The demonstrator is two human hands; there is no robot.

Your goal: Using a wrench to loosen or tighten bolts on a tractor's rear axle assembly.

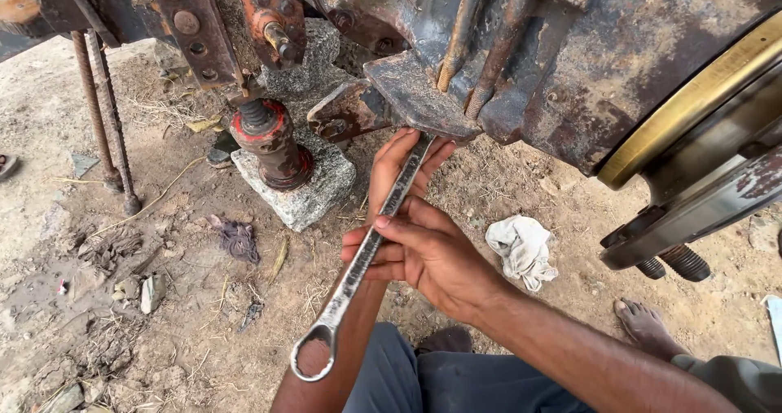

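1. Gripping the long steel wrench [371,242] mid-shaft – your right hand [428,250], fingers wrapped tight around it.
2. Your left hand [399,173] – fingers open behind the shaft, cradling it near the top.
3. Wrench head sits under the rusty axle plate [415,99]; ring end hangs low.
4. Nearby: jack [269,140] on stone block [314,189], white rag [523,248] on dirt.

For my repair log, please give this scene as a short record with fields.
place: bare dirt ground under a rusty machine
tool: long ring spanner, upper end under a plate
right hand: grips the spanner shaft
left hand: behind the upper shaft, fingers open
support: rusty jack on a stone block
nearby: white rag, bare foot
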